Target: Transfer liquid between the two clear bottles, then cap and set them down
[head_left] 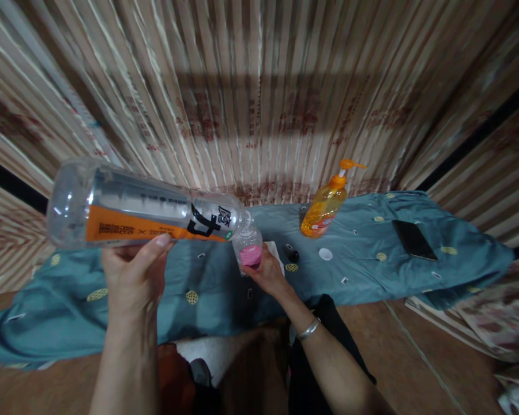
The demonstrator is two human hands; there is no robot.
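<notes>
My left hand [134, 268] is wrapped round a large clear plastic bottle [151, 202] with an orange, silver and black label. This bottle lies nearly sideways in the air, its mouth tipped right and down. Its neck meets the top of a small clear bottle [248, 248] with a pink label; whether the rims touch I cannot tell. My right hand [266, 274] grips the small bottle, which stands roughly upright above the cloth. No liquid stream can be made out between them.
An orange pump bottle [324, 207] stands on the teal cloth [220, 311]. Near it lie a black cap [293, 255], a white round cap [325, 254] and a white paper-like piece [274, 253]. A dark phone [414, 240] rests at the right. Striped curtains [259, 104] hang behind.
</notes>
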